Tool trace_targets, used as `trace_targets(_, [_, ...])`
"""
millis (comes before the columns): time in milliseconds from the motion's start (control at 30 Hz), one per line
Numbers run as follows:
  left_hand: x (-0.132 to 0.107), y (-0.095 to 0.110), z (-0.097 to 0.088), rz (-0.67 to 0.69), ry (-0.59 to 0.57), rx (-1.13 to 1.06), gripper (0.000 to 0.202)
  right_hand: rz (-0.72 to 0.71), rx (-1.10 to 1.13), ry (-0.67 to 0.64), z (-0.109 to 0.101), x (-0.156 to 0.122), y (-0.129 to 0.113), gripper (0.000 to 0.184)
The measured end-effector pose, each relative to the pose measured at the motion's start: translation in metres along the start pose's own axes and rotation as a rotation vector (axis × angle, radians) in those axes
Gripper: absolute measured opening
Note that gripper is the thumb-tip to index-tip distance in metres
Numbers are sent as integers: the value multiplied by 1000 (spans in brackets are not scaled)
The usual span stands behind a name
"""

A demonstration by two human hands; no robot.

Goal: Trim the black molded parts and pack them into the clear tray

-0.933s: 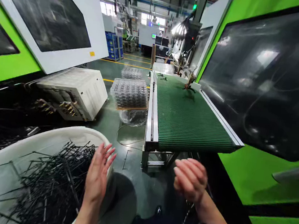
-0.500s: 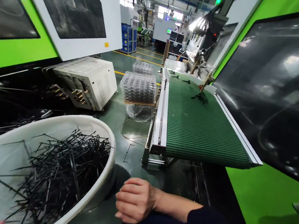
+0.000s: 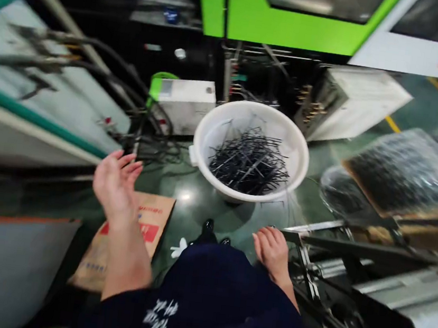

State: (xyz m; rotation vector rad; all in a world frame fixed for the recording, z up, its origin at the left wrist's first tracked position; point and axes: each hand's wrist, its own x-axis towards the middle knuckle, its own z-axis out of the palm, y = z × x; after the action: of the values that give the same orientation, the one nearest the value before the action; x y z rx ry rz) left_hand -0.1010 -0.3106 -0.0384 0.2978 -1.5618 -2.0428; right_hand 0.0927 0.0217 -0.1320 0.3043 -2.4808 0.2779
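Apart now, left hand (image 3: 114, 186) and right hand (image 3: 272, 253) spread open (both empty), below the white tub (image 3: 256, 108).

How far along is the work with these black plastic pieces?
Done: a pile of black plastic runners already lies in the white tub. In hand: nothing; the left hand and right hand are open and empty. Remaining: the pile lies untouched; how much remains cannot be told.

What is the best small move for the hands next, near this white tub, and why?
Probably the right hand should reach into the white plastic tub and take some of the thin black plastic pieces. It is open and empty, and it lies nearer the tub than the left hand, which is also empty.
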Motion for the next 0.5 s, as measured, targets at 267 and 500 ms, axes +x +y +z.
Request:
trace_targets(267, [34, -1, -51, 91, 113, 55, 31, -132, -55, -135, 50, 26, 5, 22])
trace_targets(500, [125, -50, -95, 51, 133, 347, 39, -188, -25, -210, 104, 90, 7, 24])
